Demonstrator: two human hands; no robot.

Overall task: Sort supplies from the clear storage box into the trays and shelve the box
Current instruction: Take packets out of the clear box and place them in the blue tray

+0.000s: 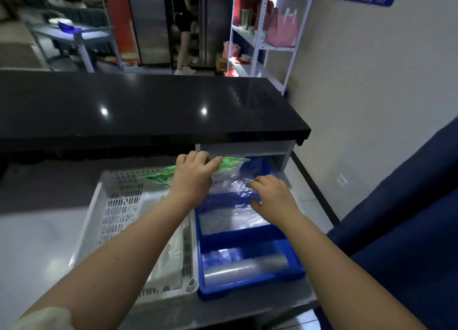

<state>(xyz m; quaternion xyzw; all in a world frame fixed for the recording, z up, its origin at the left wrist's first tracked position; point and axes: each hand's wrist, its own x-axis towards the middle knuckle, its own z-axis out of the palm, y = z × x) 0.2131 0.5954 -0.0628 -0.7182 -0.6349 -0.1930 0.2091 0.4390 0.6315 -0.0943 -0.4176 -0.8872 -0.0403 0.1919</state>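
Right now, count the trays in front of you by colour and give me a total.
White perforated tray: 1
Blue tray: 1
Total: 2

A shop's service area: a glossy black counter (148, 106) at twelve o'clock, a glass-door fridge (153, 22) beyond, stocked white metal shelving (275, 48) at one o'clock.

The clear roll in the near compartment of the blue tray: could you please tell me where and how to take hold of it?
Probably round its middle, from above. The clear roll lies on its side across the blue tray, whose walls hem in both ends and its long sides, so only the top is free for fingers to wrap over.
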